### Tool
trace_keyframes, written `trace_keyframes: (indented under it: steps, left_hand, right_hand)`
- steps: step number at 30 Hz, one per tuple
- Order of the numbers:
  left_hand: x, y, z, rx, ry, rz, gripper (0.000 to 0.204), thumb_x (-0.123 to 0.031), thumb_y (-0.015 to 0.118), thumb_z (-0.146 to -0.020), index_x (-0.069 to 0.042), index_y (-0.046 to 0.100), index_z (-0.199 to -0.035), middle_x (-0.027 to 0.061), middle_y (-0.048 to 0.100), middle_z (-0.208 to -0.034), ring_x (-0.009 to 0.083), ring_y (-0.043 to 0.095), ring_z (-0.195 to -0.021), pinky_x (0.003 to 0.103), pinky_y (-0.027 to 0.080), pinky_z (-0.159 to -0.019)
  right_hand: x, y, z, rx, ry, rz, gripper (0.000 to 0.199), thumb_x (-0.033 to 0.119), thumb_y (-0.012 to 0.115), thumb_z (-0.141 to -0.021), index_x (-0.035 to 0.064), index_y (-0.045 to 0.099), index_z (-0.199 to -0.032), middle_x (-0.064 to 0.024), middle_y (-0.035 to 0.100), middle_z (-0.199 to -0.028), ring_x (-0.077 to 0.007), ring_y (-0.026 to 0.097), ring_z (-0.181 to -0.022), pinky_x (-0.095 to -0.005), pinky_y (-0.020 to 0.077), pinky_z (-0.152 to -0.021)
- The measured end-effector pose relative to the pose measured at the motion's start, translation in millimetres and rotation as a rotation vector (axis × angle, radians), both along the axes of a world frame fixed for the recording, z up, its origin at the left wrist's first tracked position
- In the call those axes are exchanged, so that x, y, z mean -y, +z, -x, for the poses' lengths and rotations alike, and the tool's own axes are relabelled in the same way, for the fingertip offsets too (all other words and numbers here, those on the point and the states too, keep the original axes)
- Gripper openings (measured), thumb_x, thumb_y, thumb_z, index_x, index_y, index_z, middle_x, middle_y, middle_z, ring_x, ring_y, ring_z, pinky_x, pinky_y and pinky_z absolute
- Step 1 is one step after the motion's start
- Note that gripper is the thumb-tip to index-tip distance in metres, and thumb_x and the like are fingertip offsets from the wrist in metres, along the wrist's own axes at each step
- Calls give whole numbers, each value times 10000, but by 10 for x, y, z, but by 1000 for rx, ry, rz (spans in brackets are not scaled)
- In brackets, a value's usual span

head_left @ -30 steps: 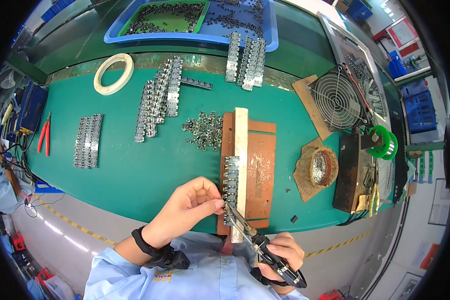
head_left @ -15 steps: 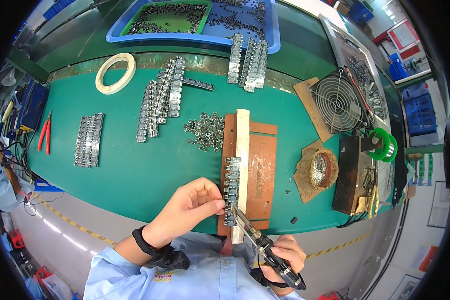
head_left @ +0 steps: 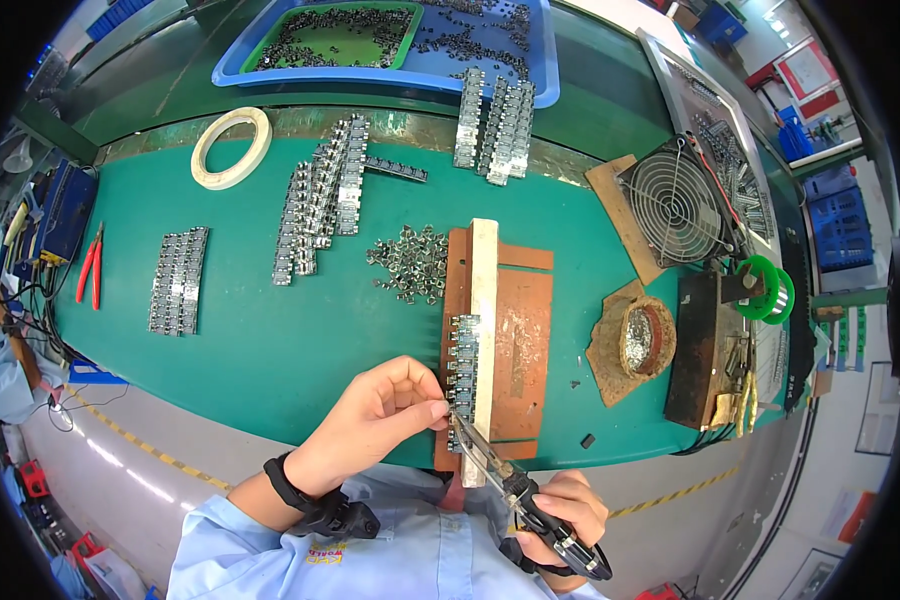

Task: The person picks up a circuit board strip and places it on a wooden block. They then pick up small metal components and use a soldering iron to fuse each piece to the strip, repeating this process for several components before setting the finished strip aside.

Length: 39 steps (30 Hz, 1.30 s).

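Note:
A strip of small circuit boards (head_left: 464,350) lies along the left side of a pale bar (head_left: 484,275) on a reddish-brown fixture (head_left: 518,340). Thumb and forefinger of my left hand (head_left: 385,410) are pinched at the strip's left edge, near its lower end; whatever sits between the fingertips is too small to make out. My right hand (head_left: 570,508) grips a black-handled soldering iron (head_left: 542,518), its tip angled up and left onto the strip, close beside my left fingertips. Left of the fixture lies a pile of small metal parts (head_left: 410,263).
Stacked board strips (head_left: 320,195) lie farther back, with more (head_left: 178,280) at left near red-handled pliers (head_left: 90,268). A tape roll (head_left: 232,148) lies behind. Right are a fan (head_left: 673,200), a round dish (head_left: 647,340) and a solder spool (head_left: 767,290). Parts trays (head_left: 548,60) stand at the back.
The soldering iron's tip has shifted slightly left, nearer my left fingertips, and my right hand has moved a little with it. My left hand stays in place.

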<state>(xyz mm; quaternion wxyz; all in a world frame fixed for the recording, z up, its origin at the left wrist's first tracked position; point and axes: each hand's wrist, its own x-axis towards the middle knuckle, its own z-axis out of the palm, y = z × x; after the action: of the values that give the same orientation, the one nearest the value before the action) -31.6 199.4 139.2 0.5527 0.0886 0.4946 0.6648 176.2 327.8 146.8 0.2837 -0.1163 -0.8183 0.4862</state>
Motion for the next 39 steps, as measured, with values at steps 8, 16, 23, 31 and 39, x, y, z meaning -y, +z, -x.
trace_keyframes:
  steps: [8,16,23,31,39]
  left_hand:
    - [-1,3,-3,4,4,-1,68,-53,555,-846,-29,499,-876,30,581,-847,103,571,-803,244,458,-745]
    - [0,27,-4,-13,-4,-8,79,-70,563,-845,-36,500,-878,20,572,-834,99,566,-802,243,456,-752]
    - [5,24,-12,-40,1,-17,87,-80,559,-849,-37,495,-890,25,569,-845,103,567,-804,246,456,-753]
    - [217,56,38,-279,72,61,112,-73,552,-850,-11,497,-925,46,569,-871,120,566,-803,254,455,-745]
    - [384,176,229,-629,41,184,93,-59,563,-839,11,524,-885,55,583,-858,117,559,-785,256,450,-724]
  right_hand:
    - [-17,-29,-20,-28,-3,9,374,165,769,-586,33,608,-897,-119,594,-720,-233,537,-570,-310,435,-540]
    - [-64,-255,-38,-96,-551,47,346,163,617,-767,20,487,-1054,-151,511,-993,-182,507,-705,-306,429,-583]
    - [-67,-236,13,-43,-585,94,270,60,550,-798,41,469,-1056,-156,507,-1023,-172,525,-740,-294,453,-617]
    - [165,-295,260,22,-2,-119,530,139,816,-589,88,494,-1007,-132,562,-875,-259,597,-721,-304,482,-591]
    - [187,-339,298,33,-70,-181,553,128,829,-560,95,495,-1000,-129,562,-877,-261,605,-733,-327,497,-583]
